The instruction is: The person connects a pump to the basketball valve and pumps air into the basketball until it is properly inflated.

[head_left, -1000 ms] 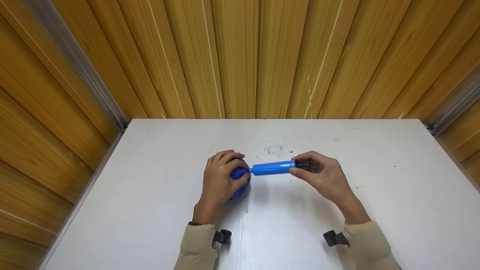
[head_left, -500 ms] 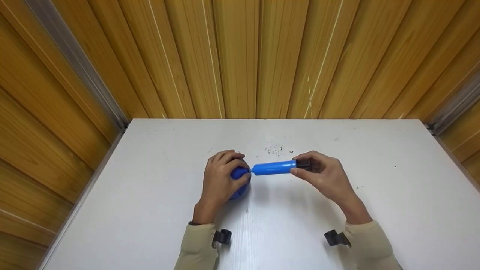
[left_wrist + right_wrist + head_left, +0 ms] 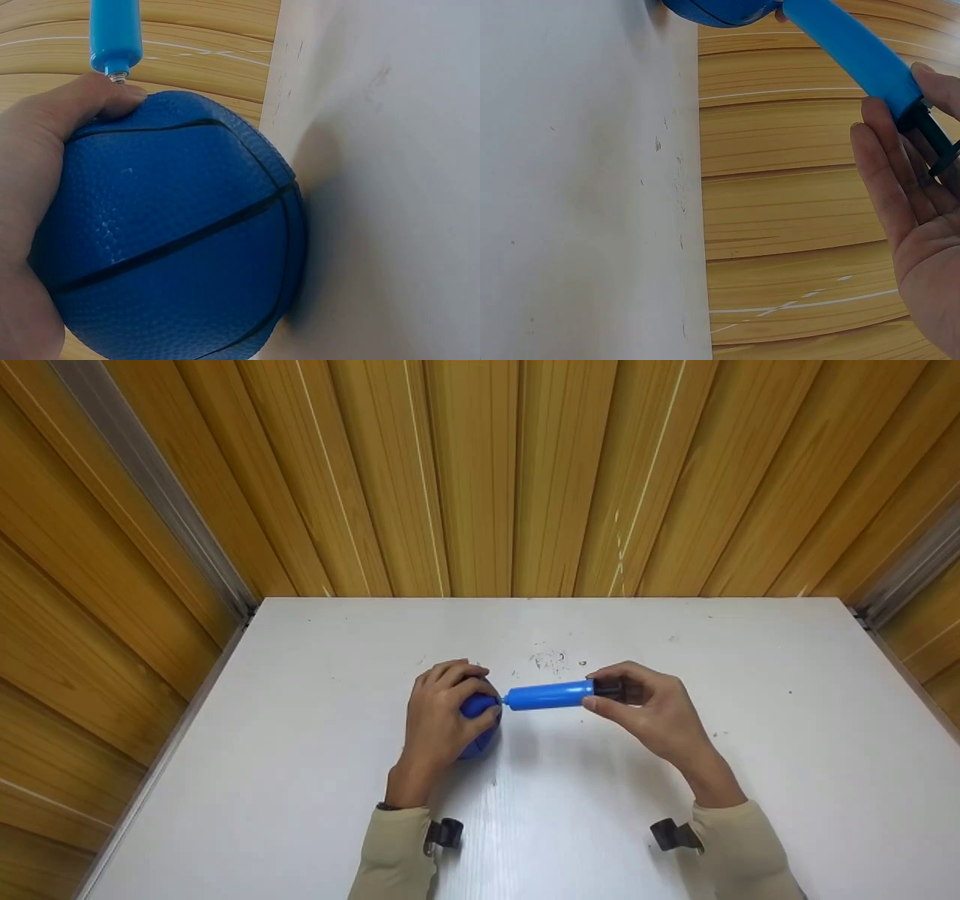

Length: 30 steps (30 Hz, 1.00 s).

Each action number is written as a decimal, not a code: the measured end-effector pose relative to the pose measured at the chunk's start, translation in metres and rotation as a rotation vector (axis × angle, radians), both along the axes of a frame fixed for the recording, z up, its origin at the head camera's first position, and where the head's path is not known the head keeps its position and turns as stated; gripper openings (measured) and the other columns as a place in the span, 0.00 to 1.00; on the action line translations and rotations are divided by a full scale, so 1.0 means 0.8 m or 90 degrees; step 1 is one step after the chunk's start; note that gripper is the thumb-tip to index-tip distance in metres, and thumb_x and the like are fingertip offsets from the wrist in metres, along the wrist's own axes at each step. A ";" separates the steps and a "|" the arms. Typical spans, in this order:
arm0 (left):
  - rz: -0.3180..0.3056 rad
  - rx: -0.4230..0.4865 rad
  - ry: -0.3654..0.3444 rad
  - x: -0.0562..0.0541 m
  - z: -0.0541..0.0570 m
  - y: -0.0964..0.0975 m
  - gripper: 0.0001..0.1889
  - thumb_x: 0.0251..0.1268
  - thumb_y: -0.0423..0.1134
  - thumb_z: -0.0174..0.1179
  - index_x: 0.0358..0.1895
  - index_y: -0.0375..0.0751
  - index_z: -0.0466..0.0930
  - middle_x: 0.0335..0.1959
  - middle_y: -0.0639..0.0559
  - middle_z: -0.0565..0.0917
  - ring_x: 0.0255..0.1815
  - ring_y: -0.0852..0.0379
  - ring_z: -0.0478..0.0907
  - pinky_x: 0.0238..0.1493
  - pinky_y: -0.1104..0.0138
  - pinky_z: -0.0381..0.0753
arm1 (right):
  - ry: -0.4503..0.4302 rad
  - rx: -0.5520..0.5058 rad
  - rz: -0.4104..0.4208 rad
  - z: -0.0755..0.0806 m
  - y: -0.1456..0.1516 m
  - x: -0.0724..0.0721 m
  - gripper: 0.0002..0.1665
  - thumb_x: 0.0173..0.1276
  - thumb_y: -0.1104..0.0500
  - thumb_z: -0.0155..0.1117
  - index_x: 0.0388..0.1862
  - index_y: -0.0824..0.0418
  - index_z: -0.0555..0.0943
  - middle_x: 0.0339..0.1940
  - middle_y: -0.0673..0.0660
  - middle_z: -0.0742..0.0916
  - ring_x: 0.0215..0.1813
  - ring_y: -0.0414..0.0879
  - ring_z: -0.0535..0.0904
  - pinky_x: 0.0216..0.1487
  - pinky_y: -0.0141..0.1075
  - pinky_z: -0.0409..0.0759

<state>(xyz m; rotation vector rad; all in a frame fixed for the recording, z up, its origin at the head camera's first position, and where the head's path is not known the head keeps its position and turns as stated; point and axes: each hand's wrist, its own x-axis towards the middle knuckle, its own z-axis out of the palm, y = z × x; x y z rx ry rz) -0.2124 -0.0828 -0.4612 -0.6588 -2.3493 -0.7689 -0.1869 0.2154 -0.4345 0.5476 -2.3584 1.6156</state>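
Observation:
In the head view my left hand [image 3: 442, 711] grips a small blue ball with black seams from above, fingers spread over its top. The left wrist view shows that blue ball [image 3: 180, 225] with a pebbled skin, like a small basketball, on the white table. My right hand [image 3: 656, 709] pinches the rear end of a blue hand pump [image 3: 551, 695], held level above the table. The pump's black handle [image 3: 930, 135] lies within the right palm. At the pump's front, a thin metal tip [image 3: 116, 77] meets the ball beside my left thumb; how deep it sits is hidden.
A white table [image 3: 300, 735] with dark scuff marks [image 3: 549, 661] lies below. Wood-patterned panels [image 3: 480, 472] rise behind its far edge and along the sides. A black wrist mount [image 3: 448, 834] sticks out from the left sleeve, and another [image 3: 666, 834] from the right.
The right hand and the pump have shifted very slightly to the right, and a little more of the thin tip shows. The left hand and ball stay in place.

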 end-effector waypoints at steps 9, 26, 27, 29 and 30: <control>-0.001 0.000 0.000 0.000 0.000 0.000 0.09 0.55 0.40 0.81 0.38 0.49 0.92 0.53 0.55 0.88 0.64 0.47 0.79 0.66 0.44 0.75 | 0.000 0.002 0.000 -0.001 0.003 -0.001 0.16 0.65 0.65 0.81 0.50 0.61 0.89 0.42 0.54 0.91 0.39 0.49 0.87 0.45 0.31 0.85; 0.000 0.001 0.000 -0.001 -0.001 -0.001 0.09 0.54 0.41 0.82 0.38 0.49 0.93 0.53 0.55 0.88 0.64 0.47 0.79 0.65 0.43 0.75 | 0.018 0.015 -0.001 0.002 0.004 0.002 0.17 0.65 0.66 0.81 0.52 0.61 0.89 0.43 0.53 0.91 0.40 0.45 0.87 0.46 0.29 0.84; 0.001 0.001 0.000 -0.001 -0.001 -0.001 0.09 0.54 0.40 0.82 0.38 0.49 0.93 0.53 0.55 0.88 0.64 0.47 0.79 0.65 0.43 0.75 | 0.016 0.014 0.000 0.003 0.004 0.002 0.17 0.65 0.66 0.81 0.52 0.61 0.89 0.43 0.53 0.91 0.40 0.45 0.87 0.46 0.29 0.84; 0.003 0.000 -0.002 0.000 0.000 -0.001 0.10 0.54 0.41 0.82 0.38 0.49 0.93 0.53 0.54 0.88 0.64 0.46 0.79 0.66 0.42 0.75 | 0.014 0.014 0.002 0.003 0.005 0.002 0.17 0.65 0.65 0.81 0.52 0.61 0.89 0.43 0.53 0.91 0.40 0.46 0.87 0.46 0.29 0.84; 0.004 -0.002 -0.004 0.000 0.000 -0.001 0.10 0.54 0.41 0.82 0.38 0.49 0.93 0.53 0.54 0.88 0.65 0.46 0.79 0.67 0.42 0.75 | 0.013 0.014 0.003 0.003 0.005 0.002 0.17 0.65 0.65 0.81 0.52 0.61 0.89 0.43 0.53 0.91 0.40 0.46 0.87 0.46 0.29 0.84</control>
